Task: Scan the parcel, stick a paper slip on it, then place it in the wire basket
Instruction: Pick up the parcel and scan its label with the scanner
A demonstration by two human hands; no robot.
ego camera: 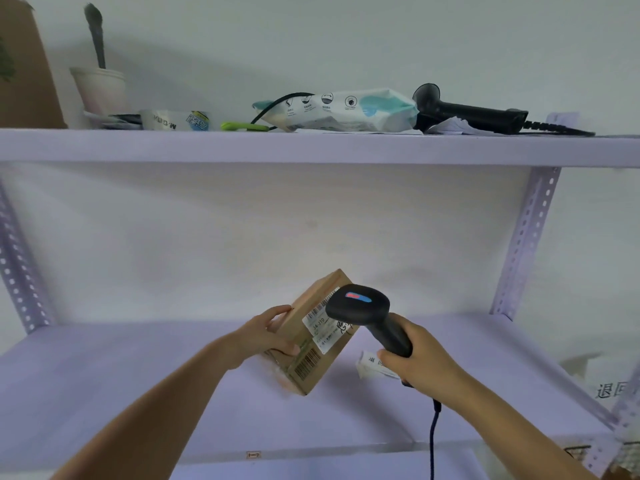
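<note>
A small brown cardboard parcel (304, 344) with white labels and barcodes is held tilted above the lower shelf. My left hand (266, 332) grips its left side. My right hand (415, 362) holds a black handheld barcode scanner (363, 308) by the handle. The scanner head sits right over the parcel's top label, lit red and blue on top. A white paper slip (372, 367) with printed characters lies on the shelf just behind my right hand, partly hidden. At the bottom right corner a bit of wire mesh (628, 455) shows.
The lower lilac shelf (138, 375) spreads below my hands. The upper shelf (311, 147) carries a second black scanner (467, 112), a wipes pack (339, 110), a green pen (242, 126), a tape roll (173, 119) and a white cup (100, 88). A perforated upright (526, 244) stands right.
</note>
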